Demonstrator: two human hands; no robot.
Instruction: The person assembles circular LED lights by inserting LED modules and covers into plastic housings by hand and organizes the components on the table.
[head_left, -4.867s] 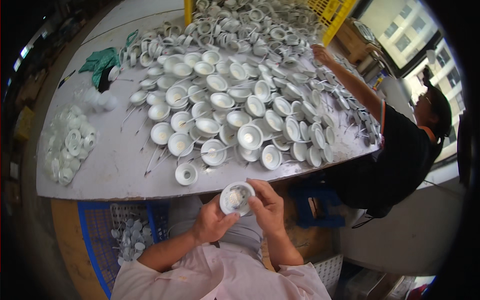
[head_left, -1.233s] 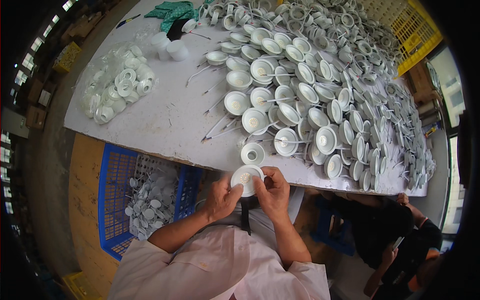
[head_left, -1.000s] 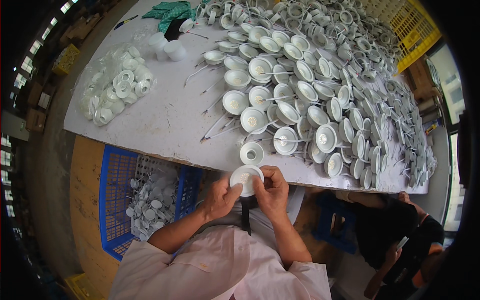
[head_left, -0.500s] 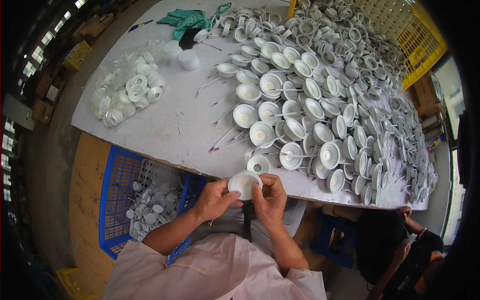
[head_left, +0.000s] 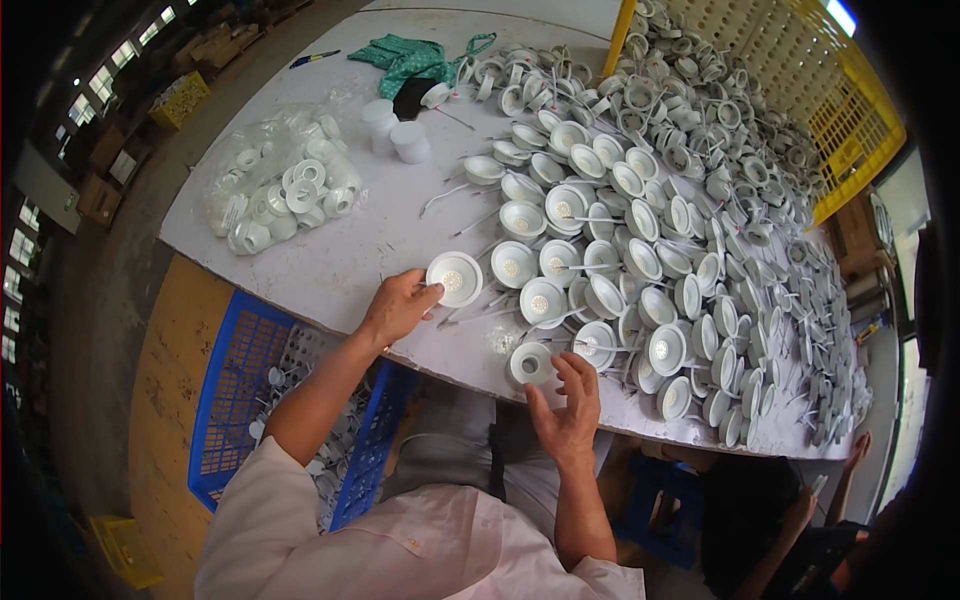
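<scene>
Between the thumb and fingers of my left hand (head_left: 400,303) is a white downlight (head_left: 455,279), a round cup with yellowish LED dots at its centre. It is held at the table's front, left of the rows of finished-looking downlights. My right hand (head_left: 570,405) is open, fingers spread and curved, beside a white ring-shaped lamp housing (head_left: 531,364) near the table edge. That housing has a hole in its middle. Rows of similar white downlights (head_left: 541,301) with short grey leads stand tilted against each other to the right.
A clear bag of white housings (head_left: 300,190) lies on the left, with white tubs (head_left: 410,142) and a green cloth (head_left: 400,58) behind. A blue crate (head_left: 225,400) of small white discs stands below the table edge. A yellow crate (head_left: 850,130) spills parts far right. Another person sits lower right.
Both hands held the downlight in front of my body. The left hand has carried it up and left over the table; the right has let go and moved toward the loose housing.
</scene>
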